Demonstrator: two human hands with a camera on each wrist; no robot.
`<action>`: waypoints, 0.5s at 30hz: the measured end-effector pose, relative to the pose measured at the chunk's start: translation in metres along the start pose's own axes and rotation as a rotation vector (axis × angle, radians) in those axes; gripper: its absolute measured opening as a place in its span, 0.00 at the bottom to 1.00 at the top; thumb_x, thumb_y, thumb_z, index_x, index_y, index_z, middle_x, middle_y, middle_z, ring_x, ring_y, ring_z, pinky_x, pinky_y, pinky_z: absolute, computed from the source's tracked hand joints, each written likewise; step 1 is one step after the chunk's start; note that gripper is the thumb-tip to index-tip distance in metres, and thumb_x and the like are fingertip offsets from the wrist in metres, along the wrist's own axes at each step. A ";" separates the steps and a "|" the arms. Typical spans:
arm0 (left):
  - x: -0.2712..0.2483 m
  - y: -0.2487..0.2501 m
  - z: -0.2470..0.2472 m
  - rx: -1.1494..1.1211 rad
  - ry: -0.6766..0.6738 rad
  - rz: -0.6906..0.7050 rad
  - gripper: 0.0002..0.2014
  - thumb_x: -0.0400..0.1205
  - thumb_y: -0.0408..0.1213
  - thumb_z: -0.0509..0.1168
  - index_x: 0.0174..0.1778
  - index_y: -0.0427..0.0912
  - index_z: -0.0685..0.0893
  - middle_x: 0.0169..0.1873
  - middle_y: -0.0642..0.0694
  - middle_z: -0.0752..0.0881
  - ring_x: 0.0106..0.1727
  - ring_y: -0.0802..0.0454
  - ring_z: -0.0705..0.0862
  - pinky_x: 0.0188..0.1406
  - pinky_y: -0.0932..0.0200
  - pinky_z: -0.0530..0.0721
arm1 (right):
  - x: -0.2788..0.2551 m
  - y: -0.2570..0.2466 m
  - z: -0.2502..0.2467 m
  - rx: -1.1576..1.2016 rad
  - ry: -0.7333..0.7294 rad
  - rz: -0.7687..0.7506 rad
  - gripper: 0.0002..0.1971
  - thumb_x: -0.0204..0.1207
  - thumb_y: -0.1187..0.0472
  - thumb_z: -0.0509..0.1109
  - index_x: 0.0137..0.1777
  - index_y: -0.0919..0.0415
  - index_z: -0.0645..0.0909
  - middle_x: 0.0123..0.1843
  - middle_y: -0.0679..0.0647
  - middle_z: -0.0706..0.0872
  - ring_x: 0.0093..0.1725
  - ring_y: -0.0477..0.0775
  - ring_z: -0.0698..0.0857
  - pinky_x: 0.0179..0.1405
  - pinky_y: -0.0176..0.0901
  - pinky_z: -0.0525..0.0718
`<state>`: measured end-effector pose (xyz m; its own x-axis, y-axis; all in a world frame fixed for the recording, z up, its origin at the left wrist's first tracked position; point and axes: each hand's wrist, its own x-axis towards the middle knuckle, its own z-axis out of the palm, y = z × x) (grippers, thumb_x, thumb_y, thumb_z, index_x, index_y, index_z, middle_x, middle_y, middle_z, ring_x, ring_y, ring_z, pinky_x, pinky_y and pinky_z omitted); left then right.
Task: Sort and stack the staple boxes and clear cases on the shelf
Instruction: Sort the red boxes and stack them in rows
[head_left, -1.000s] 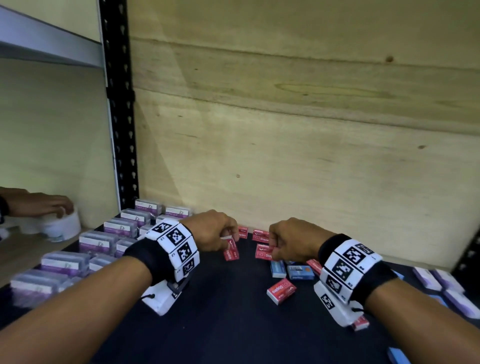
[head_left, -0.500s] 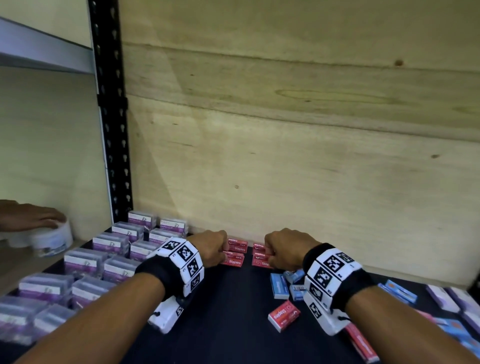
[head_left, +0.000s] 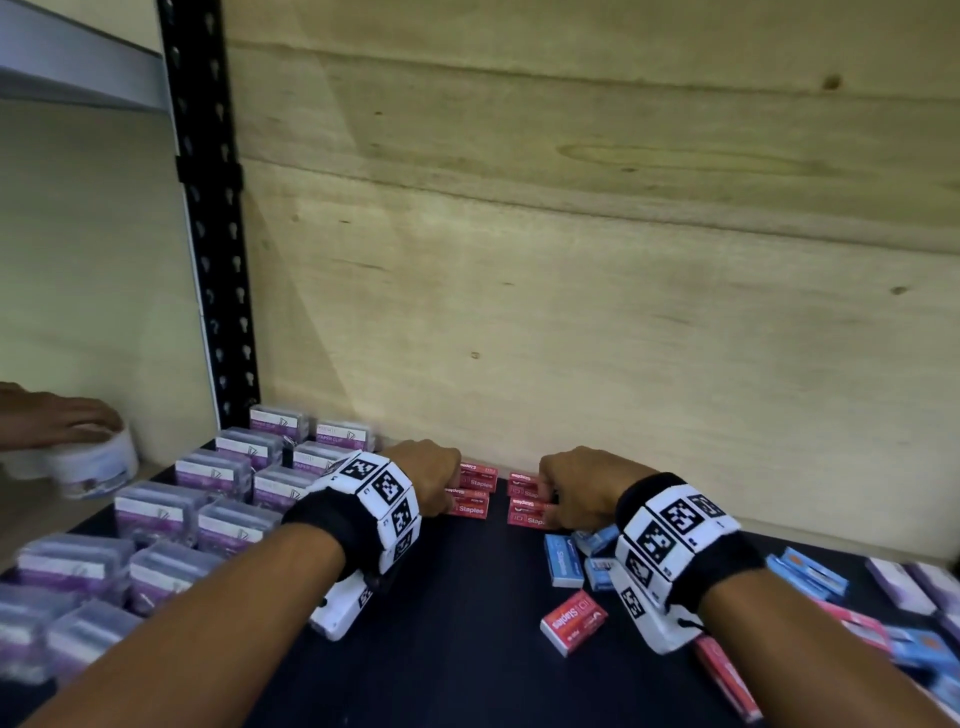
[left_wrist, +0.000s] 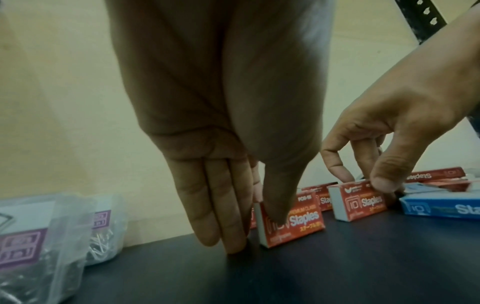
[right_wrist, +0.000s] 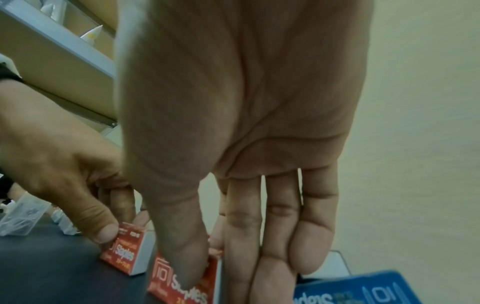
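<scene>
On the dark shelf (head_left: 467, 623) against a plywood wall (head_left: 571, 260), each hand's grip pinched a small red cardboard staple box — left hand (head_left: 426, 475) on the left box (left_wrist: 293, 224), right hand (head_left: 576, 488) on the right box (right_wrist: 205, 288).

Clear cases (head_left: 171, 514) stand in rows on the left of the shelf (head_left: 467, 649), running from the near edge to the far wall. At the far middle, staple boxes (head_left: 470, 506) lie against the wall, the left hand (head_left: 426, 475) and right hand (head_left: 576, 488) on them. More boxes (head_left: 563, 561) lie scattered nearer and to the right.
</scene>
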<state>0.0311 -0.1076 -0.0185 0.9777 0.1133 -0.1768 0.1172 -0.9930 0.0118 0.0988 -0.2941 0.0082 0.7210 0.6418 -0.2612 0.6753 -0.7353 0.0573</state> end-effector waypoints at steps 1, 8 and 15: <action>0.000 -0.001 0.000 -0.006 -0.001 0.000 0.15 0.83 0.45 0.66 0.64 0.46 0.75 0.58 0.45 0.83 0.58 0.44 0.82 0.52 0.53 0.78 | 0.000 0.000 0.000 0.001 -0.005 0.001 0.12 0.79 0.54 0.71 0.59 0.59 0.84 0.56 0.56 0.88 0.54 0.57 0.87 0.52 0.49 0.84; 0.001 -0.010 -0.002 -0.110 0.006 0.027 0.13 0.83 0.45 0.68 0.60 0.49 0.77 0.58 0.48 0.86 0.56 0.48 0.84 0.59 0.51 0.83 | 0.001 -0.001 0.000 0.011 0.003 0.013 0.11 0.81 0.56 0.69 0.61 0.57 0.83 0.58 0.54 0.87 0.53 0.55 0.83 0.46 0.43 0.78; 0.008 -0.007 -0.003 -0.075 0.015 0.037 0.14 0.81 0.47 0.69 0.60 0.50 0.78 0.55 0.49 0.86 0.53 0.48 0.84 0.55 0.54 0.83 | 0.000 -0.002 -0.001 0.033 -0.001 0.011 0.11 0.81 0.56 0.68 0.60 0.57 0.83 0.58 0.52 0.87 0.51 0.53 0.82 0.46 0.42 0.77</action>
<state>0.0383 -0.0993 -0.0173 0.9840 0.0774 -0.1604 0.0930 -0.9914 0.0921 0.0979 -0.2928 0.0090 0.7281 0.6334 -0.2619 0.6619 -0.7490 0.0286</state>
